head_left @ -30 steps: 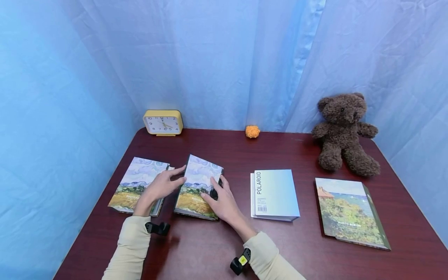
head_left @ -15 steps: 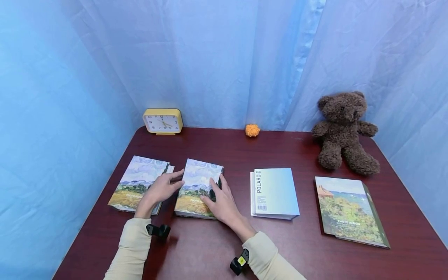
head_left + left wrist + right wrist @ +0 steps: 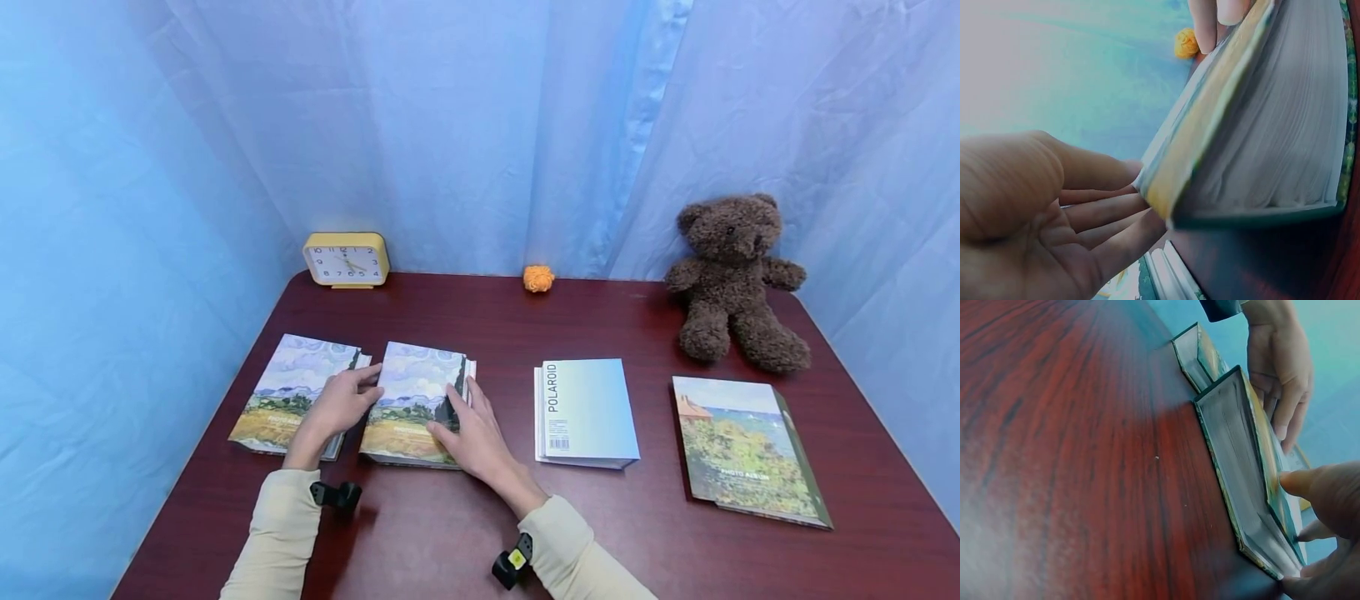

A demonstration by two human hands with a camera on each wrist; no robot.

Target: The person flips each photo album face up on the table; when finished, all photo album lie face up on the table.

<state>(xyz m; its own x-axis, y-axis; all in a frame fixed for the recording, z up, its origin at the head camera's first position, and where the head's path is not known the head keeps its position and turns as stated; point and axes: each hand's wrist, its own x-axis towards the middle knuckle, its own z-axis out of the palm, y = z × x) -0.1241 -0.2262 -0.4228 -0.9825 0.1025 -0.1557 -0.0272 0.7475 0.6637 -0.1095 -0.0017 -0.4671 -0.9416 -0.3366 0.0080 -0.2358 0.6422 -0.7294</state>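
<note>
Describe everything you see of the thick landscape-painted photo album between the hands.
The thick hardcover photo album lies closed, face up on the reddish-brown table. Its painted cover shows cloudy sky, hills, dark trees, golden field; pale, papery page edges show. The left hand touches its left edge; the right hand holds its right side.
</note>
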